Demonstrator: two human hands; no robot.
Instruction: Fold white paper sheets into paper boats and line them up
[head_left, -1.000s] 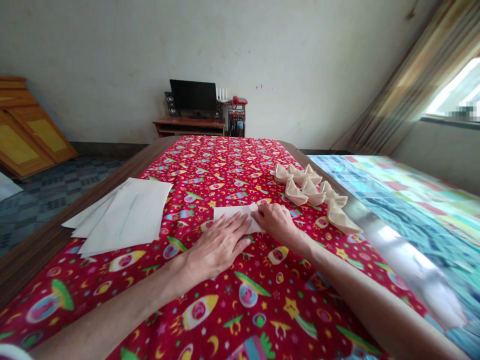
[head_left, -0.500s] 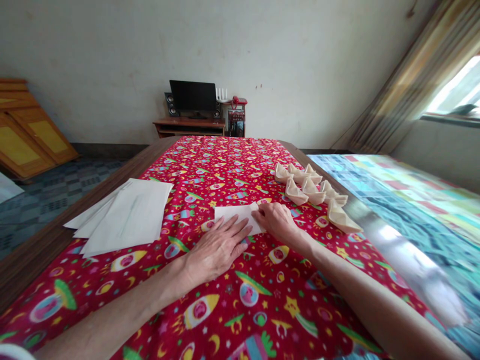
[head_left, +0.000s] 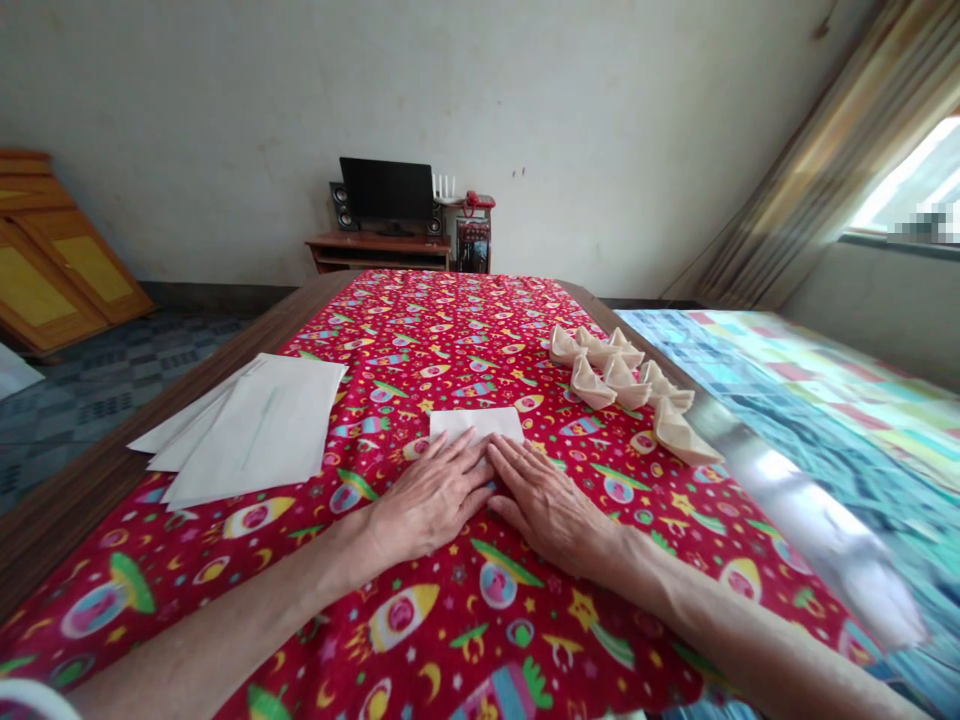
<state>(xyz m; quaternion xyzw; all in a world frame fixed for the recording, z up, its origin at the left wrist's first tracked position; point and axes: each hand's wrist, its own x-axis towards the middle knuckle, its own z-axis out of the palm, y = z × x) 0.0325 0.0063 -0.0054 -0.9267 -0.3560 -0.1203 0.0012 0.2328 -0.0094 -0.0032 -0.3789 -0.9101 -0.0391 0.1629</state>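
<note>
A small white sheet of folded paper (head_left: 475,420) lies flat on the red patterned cloth (head_left: 450,345). Across its left part rest the outstretched fingers of my left hand (head_left: 435,495). My right hand (head_left: 551,500) lies on the paper's near right part, fingers extended and palm down, close beside the left. The near edge of the paper is hidden under both hands. To the right stand several folded paper boats (head_left: 631,385), cream coloured. A fanned stack of white paper sheets (head_left: 259,435) is on the left.
The cloth covers a dark wooden table (head_left: 247,348). Beyond its far end are a monitor (head_left: 386,192) and a red telephone (head_left: 478,202) on a desk (head_left: 375,252). A bed with a patterned sheet (head_left: 810,420) adjoins the right side, and a wooden cabinet (head_left: 67,260) stands at left.
My right hand has left the paper's far right corner, moved toward me and flattened with its fingers straight. The right corner now lies flat. My left hand has stayed nearly in place.
</note>
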